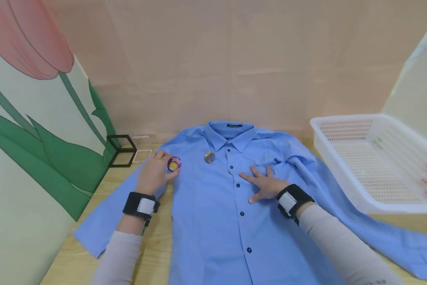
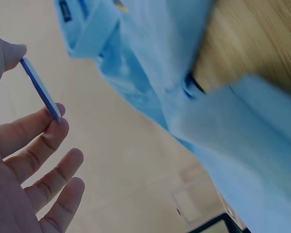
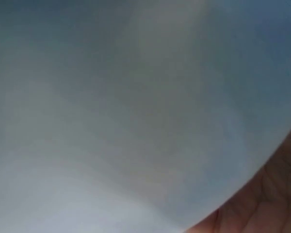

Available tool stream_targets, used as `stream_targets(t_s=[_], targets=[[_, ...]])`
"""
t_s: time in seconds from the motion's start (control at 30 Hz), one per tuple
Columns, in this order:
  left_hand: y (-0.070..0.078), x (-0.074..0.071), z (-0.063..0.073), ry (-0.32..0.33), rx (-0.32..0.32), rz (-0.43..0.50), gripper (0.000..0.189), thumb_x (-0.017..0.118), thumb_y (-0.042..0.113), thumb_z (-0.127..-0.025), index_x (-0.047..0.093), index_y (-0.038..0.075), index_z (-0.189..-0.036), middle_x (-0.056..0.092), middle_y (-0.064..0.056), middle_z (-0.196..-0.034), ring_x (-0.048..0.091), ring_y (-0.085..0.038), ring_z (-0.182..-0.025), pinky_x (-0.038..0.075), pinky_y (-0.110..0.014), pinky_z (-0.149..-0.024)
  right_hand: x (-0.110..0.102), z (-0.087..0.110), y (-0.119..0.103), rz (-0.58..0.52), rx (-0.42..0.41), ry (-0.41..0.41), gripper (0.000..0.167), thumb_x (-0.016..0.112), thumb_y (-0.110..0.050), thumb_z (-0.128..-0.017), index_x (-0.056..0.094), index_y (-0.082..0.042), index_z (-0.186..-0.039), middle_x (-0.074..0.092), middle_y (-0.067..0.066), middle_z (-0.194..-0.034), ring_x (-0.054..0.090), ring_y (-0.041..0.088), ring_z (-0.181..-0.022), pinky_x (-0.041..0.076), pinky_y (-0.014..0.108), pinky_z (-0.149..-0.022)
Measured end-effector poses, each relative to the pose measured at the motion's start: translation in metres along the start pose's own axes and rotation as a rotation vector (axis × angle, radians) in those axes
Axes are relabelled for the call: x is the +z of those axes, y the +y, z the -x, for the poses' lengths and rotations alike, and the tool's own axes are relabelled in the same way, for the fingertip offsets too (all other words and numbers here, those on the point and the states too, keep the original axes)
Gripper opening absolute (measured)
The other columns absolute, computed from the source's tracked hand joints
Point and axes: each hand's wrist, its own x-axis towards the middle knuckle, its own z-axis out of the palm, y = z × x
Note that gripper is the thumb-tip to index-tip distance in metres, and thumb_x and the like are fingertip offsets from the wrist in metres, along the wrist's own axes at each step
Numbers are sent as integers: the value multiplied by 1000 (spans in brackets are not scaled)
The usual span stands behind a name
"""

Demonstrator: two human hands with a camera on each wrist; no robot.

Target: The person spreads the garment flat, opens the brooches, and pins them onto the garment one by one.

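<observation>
A light blue button-up shirt (image 1: 206, 206) lies front up, its collar toward the wall. My left hand (image 1: 154, 170) pinches a round purple badge (image 1: 174, 164) with a yellow figure, over the shirt's shoulder side. In the left wrist view the badge (image 2: 41, 90) shows edge-on between thumb and fingertips, with the other fingers loosely spread. A second round badge (image 1: 209, 157), grey and yellow, sits on the shirt's chest beside the buttons. My right hand (image 1: 266, 186) rests on the other chest side, fingers spread. Blurred cloth (image 3: 111, 121) fills most of the right wrist view.
At the right stands a white perforated plastic basket (image 1: 363, 186) next to a shirt sleeve. Black square frames (image 1: 122, 150) and clear ones (image 1: 142, 155) stand at the left back by the wall. The wooden table (image 1: 156, 245) shows between sleeve and shirt body.
</observation>
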Motion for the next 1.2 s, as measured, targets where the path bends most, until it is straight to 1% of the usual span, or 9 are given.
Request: stream_targets(t_s=[0.07,0.17,0.37,0.5,0.6,0.77,0.97,1.13,1.2], targets=[[7,1,1,19,12,18,52,78,38,-83,68,2,-119,62,-13,-111,57,-31,-104,54,-44,-78,1,0,1,-3,3,0,100,77,-50,-78,22,-32,-158,-7,14,-168,-21,59,-143,4,88,-99],[17,2,1,39,34,34,52,78,39,-83,69,3,-118,62,-12,-109,57,-30,-104,54,-42,-77,1,0,2,-7,2,2,99,77,-49,-78,22,-33,-158,-7,14,-168,-22,58,-143,3,88,-99],[37,0,1,36,57,58,52,76,43,-84,69,4,-119,63,-10,-109,56,-28,-102,55,-41,-73,2,-3,3,-12,3,-2,101,78,-50,-77,21,-33,-158,-8,14,-168,-23,58,-143,1,89,-98],[52,-4,4,49,68,86,51,78,40,-82,69,5,-119,64,-9,-108,57,-28,-103,56,-43,-71,2,-3,2,-11,5,-7,101,77,-50,-77,21,-33,-159,-8,14,-168,-23,58,-143,2,89,-98],[61,-7,5,59,88,101,51,79,41,-82,70,6,-118,64,-9,-107,58,-28,-103,56,-42,-71,1,-3,2,-5,6,-9,100,77,-50,-78,21,-33,-159,-8,15,-167,-23,59,-143,2,89,-97],[71,-9,6,64,114,110,49,79,41,-82,70,8,-117,64,-7,-106,57,-25,-101,56,-37,-71,-2,-5,0,6,1,-1,100,78,-48,-79,20,-31,-159,-7,16,-167,-22,59,-143,2,88,-99],[81,-12,6,72,137,121,51,78,44,-82,70,8,-117,64,-6,-107,56,-24,-102,56,-37,-72,-4,-5,-2,-3,8,1,100,78,-47,-78,21,-31,-159,-7,15,-167,-23,58,-143,1,88,-99],[94,-16,7,69,151,161,51,78,42,-82,70,7,-119,64,-6,-108,55,-24,-102,55,-35,-73,-2,-4,-2,-20,15,0,101,79,-48,-77,21,-31,-159,-7,15,-167,-23,58,-143,-2,87,-100],[100,-18,6,63,154,155,51,77,42,-83,69,8,-121,64,-5,-109,55,-22,-102,54,-33,-74,-2,-4,0,-27,10,-2,102,79,-49,-77,22,-30,-159,-7,17,-167,-24,59,-142,-4,88,-99]])
